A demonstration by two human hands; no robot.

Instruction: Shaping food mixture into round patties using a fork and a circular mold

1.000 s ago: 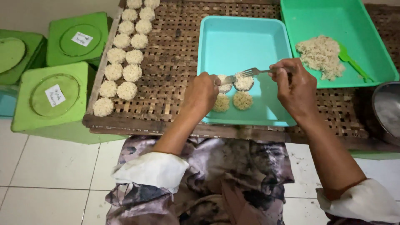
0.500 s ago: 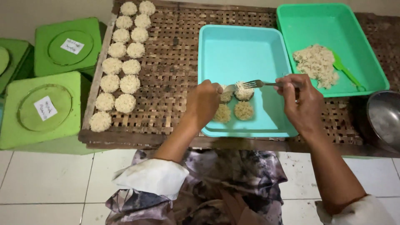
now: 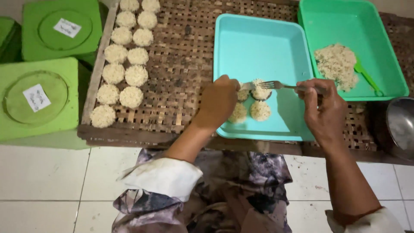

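Home food prep: rice cakes (image 3: 125, 69), woven rack (image 3: 181, 64)

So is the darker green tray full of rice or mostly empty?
Mostly empty. The green tray holds just one small rice heap with a green spoon beside it; bare bottom shows elsewhere.

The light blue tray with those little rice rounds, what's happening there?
A person sits at a woven bamboo rack. Their right hand holds a metal fork over a rice round in the light blue tray, while the left hand rests beside it. Two more rounds lie in the tray. Finished rounds line the rack's left side, and loose rice sits in the green tray.
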